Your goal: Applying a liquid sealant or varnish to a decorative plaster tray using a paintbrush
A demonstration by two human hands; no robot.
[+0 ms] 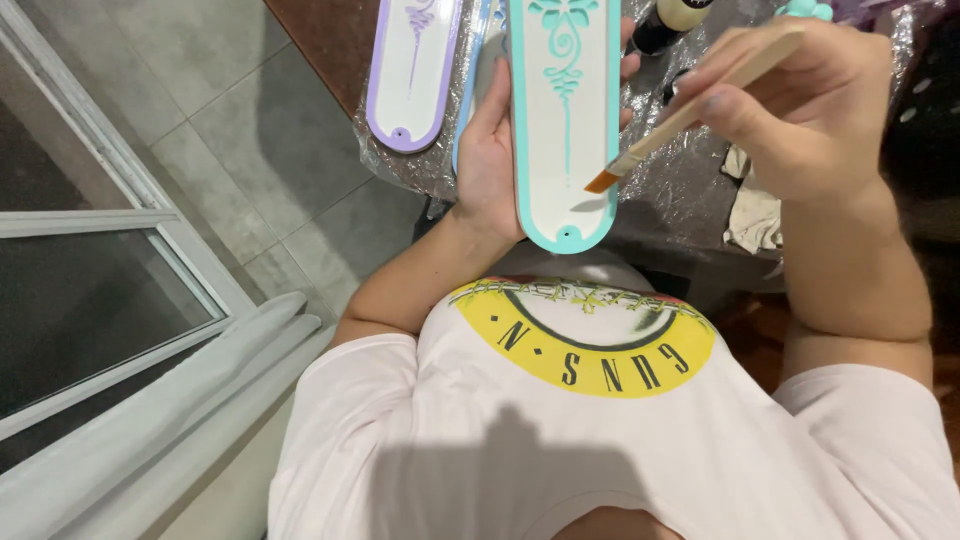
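Head view, looking down past a white shirt with a yellow print: the left hand (490, 160) grips a long white board with a teal rim (563, 130) from behind, fingers curled around its left edge and fingertips showing at its right edge, holding it raised above the counter (680, 190), which is covered in crinkled clear plastic. The right hand (800, 100) is clenched around the wooden handle of a flat paintbrush (690, 110), whose orange bristles touch the board's white face near its lower right rim. A second board with a purple rim (410, 70) lies on the plastic to the left, well apart from the brush. A crumpled cloth (752, 205) sits below the right hand. A small dark bottle (665, 25) stands near the top edge.
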